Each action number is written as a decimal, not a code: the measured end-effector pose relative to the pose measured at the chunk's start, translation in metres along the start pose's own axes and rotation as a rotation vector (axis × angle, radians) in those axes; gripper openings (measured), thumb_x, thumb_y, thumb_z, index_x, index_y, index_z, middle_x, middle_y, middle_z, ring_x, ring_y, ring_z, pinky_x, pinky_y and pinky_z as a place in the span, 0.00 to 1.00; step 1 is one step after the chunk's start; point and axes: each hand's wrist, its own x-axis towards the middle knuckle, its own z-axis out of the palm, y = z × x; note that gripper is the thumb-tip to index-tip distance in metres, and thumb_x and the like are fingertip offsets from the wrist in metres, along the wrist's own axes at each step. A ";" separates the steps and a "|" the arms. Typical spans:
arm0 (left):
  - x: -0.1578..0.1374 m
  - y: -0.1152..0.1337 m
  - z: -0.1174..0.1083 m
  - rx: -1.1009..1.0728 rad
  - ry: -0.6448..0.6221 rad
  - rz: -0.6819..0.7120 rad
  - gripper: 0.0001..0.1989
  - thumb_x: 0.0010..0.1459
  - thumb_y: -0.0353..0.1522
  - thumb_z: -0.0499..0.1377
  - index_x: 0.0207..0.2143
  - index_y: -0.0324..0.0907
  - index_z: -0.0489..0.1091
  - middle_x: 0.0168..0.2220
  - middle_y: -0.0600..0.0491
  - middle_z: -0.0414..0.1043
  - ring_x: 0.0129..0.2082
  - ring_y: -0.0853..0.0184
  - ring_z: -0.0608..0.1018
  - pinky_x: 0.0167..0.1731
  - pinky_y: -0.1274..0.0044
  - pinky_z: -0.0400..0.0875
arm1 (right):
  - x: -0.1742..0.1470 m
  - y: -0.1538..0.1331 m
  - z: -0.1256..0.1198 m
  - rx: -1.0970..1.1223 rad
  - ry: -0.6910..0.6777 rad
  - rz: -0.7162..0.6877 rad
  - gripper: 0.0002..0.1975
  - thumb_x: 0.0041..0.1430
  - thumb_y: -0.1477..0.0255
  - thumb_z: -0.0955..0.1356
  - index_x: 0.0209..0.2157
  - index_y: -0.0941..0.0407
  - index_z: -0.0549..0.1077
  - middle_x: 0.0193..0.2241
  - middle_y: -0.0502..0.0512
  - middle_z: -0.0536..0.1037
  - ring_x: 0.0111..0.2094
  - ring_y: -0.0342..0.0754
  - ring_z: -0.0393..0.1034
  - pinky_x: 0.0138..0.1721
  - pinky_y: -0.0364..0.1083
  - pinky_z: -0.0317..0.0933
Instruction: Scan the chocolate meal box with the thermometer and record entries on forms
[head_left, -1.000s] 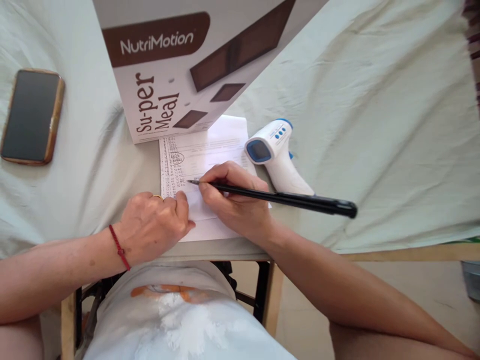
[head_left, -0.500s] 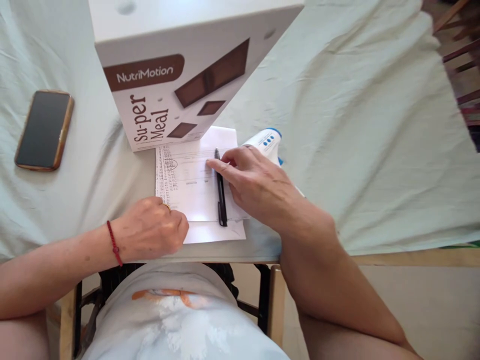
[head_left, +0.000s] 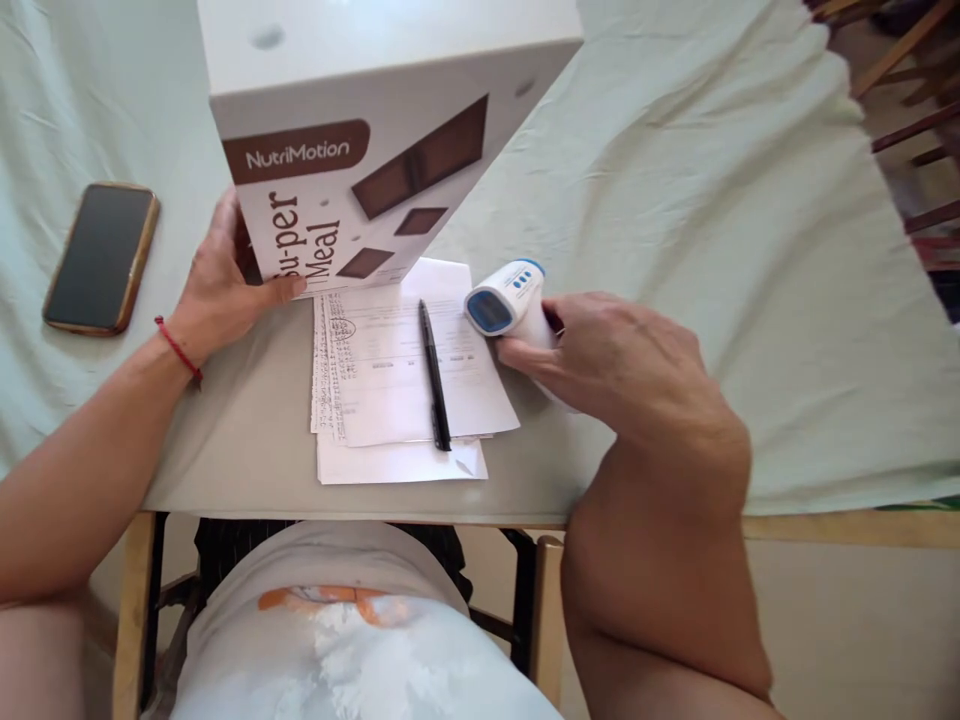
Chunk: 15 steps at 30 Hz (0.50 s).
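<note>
My left hand (head_left: pixel 226 285) grips the lower left corner of a tall white NutriMotion box (head_left: pixel 300 225); the thumb lies on the front face and the fingers go behind its side. The box stands upright and shows brown chocolate-like pieces. My right hand (head_left: pixel 615 355) is closed around the handle of a white and blue infrared thermometer (head_left: pixel 517 290), its small display facing me. Printed papers (head_left: pixel 375 400) lie stacked between my hands, partly handwritten at the left. A black pen (head_left: pixel 433 380) rests on them, untouched.
A phone (head_left: pixel 101 258) in a brown-gold case lies dark to the left. A pale green cloth (head_left: pixel 675 180) with folds covers the table. The wooden table edge (head_left: pixel 840 528) runs close to my body. Wooden furniture (head_left: pixel 911 90) stands beyond the far right edge.
My left hand has gone from a fist on the papers up to the box. The right hand has left the pen and moved right, taking hold of the infrared thermometer.
</note>
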 end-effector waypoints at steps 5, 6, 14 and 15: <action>-0.009 0.013 0.012 -0.197 0.168 -0.106 0.38 0.61 0.56 0.60 0.62 0.39 0.58 0.56 0.46 0.73 0.55 0.60 0.75 0.50 0.68 0.77 | -0.008 -0.051 -0.010 0.517 0.194 0.091 0.07 0.50 0.70 0.75 0.26 0.52 0.73 0.21 0.50 0.68 0.23 0.43 0.58 0.23 0.47 0.52; -0.011 0.018 0.014 -0.216 0.180 -0.104 0.38 0.62 0.56 0.59 0.61 0.40 0.59 0.55 0.46 0.74 0.55 0.59 0.76 0.50 0.67 0.78 | -0.011 -0.062 -0.011 0.713 0.210 0.113 0.06 0.51 0.69 0.74 0.27 0.52 0.74 0.21 0.50 0.68 0.22 0.43 0.60 0.23 0.46 0.54; -0.018 0.035 0.022 -0.415 0.153 -0.120 0.31 0.62 0.55 0.60 0.55 0.39 0.69 0.50 0.43 0.79 0.49 0.56 0.82 0.43 0.69 0.81 | -0.026 -0.114 0.001 1.324 -0.245 0.204 0.09 0.49 0.63 0.72 0.26 0.53 0.72 0.23 0.49 0.70 0.22 0.43 0.63 0.22 0.45 0.63; -0.018 0.035 0.022 -0.423 0.153 -0.124 0.30 0.63 0.54 0.60 0.54 0.39 0.70 0.50 0.43 0.79 0.48 0.57 0.82 0.43 0.69 0.81 | -0.025 -0.115 0.003 1.297 -0.255 0.207 0.09 0.49 0.65 0.72 0.24 0.53 0.69 0.21 0.47 0.67 0.22 0.42 0.61 0.22 0.45 0.62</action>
